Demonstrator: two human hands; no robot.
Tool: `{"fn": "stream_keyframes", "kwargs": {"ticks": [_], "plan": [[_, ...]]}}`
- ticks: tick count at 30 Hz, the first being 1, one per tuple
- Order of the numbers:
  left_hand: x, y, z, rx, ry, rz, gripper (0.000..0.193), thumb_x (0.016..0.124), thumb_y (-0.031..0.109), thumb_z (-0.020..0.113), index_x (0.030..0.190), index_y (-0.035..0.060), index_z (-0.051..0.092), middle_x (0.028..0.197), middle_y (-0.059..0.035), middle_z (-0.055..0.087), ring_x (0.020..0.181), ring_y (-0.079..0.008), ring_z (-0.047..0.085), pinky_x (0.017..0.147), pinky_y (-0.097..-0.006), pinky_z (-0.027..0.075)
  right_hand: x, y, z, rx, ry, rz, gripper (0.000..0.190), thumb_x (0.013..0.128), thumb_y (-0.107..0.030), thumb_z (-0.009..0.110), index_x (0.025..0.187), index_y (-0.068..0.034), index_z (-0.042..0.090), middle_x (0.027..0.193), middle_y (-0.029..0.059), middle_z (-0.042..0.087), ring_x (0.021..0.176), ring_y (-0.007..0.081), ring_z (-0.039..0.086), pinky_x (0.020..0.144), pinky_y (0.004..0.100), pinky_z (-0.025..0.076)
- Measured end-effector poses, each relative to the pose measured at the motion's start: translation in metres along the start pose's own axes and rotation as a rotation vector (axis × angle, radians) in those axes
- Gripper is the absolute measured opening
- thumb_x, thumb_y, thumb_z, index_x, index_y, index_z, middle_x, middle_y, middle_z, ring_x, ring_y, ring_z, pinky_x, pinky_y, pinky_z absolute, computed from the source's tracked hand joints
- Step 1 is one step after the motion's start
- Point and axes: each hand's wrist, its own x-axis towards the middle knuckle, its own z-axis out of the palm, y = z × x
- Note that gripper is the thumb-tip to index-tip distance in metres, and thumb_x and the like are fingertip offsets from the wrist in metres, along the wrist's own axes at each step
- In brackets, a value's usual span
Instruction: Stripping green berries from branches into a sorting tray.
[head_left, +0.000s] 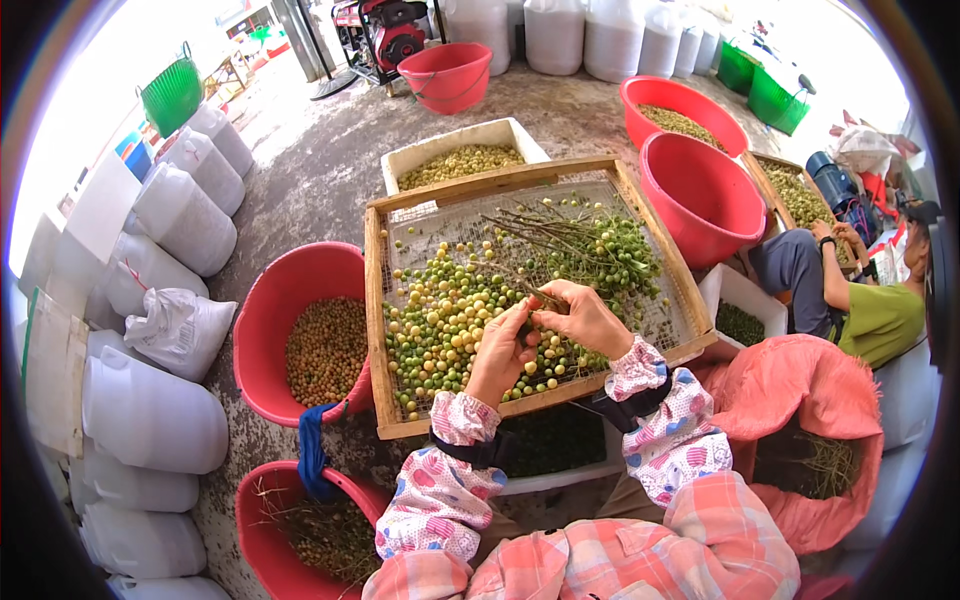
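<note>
A wooden-framed wire-mesh sieve (379, 330) lies before me, tilted in view. Loose green and yellowish round berries (442, 322) cover its left and middle parts. Toward its right side rests a bundle of twigs with green berries (615, 247). My right hand (589, 319) grips a short bunch of thin brown stems (553, 301) above the sieve. Fingertips of my left hand (499, 352) pinch at the same stems, meeting the right fingers. What sits inside my curled left fingers is mostly hidden.
Red tubs (259, 330) with berries stand left and right. A foam box of berries (517, 135) sits behind the sieve; a red woven sack (795, 375) is at right. White plastic jugs (184, 217) line the left. A person (877, 300) sits working at another tray.
</note>
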Motion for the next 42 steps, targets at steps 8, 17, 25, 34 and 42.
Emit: {"fn": "stream_keyframes", "kwargs": {"ticks": [8,17,25,34,42], "plan": [[0.005,0.002,-0.002,-0.137,-0.003,-0.072,0.044,0.090,0.039,0.039,0.103,-0.0003,0.054,0.082,-0.0059,0.058,0.064,-0.0137,0.055,0.044,-0.0195,0.042,0.004,0.010,-0.006,0.261,-0.010,0.136,0.015,0.081,-0.008,0.058,0.089,0.004,0.057,0.075,0.0019,0.058,0.068,0.0066,0.054,0.059,0.0216,0.044],[0.007,-0.007,-0.002,0.059,0.038,-0.120,0.046,0.088,0.050,0.036,0.082,0.0082,0.053,0.059,-0.0002,0.049,0.050,-0.0088,0.045,0.036,-0.0210,0.031,-0.001,0.003,0.009,-0.313,-0.069,-0.136,0.023,0.070,-0.012,0.064,0.090,0.000,0.060,0.081,0.0119,0.055,0.077,0.0261,0.055,0.067,0.0330,0.044],[0.005,-0.011,0.000,-0.043,0.071,-0.154,0.041,0.090,0.047,0.035,0.083,0.0109,0.052,0.067,0.0018,0.051,0.055,-0.0110,0.047,0.041,-0.0242,0.035,-0.001,0.010,0.017,-0.475,-0.052,-0.165,0.018,0.071,-0.013,0.059,0.085,-0.001,0.058,0.078,0.0130,0.054,0.074,0.0301,0.055,0.064,0.0370,0.043],[0.005,-0.004,-0.006,-0.263,-0.127,-0.069,0.054,0.092,0.043,0.030,0.115,-0.0039,0.044,0.100,-0.0111,0.053,0.089,-0.0246,0.057,0.076,-0.0340,0.050,0.006,0.012,-0.005,0.245,0.067,0.155,0.010,0.081,-0.004,0.053,0.088,0.003,0.054,0.075,0.0048,0.058,0.067,0.0082,0.058,0.057,0.0219,0.047],[0.011,-0.007,-0.015,-0.401,-0.101,-0.005,0.051,0.093,0.041,0.029,0.116,-0.0026,0.043,0.106,-0.0131,0.052,0.090,-0.0244,0.054,0.083,-0.0370,0.046,-0.001,0.001,0.000,-0.464,-0.061,-0.084,0.029,0.070,-0.017,0.064,0.095,-0.005,0.060,0.080,0.0120,0.050,0.075,0.0280,0.054,0.065,0.0361,0.043]]}}
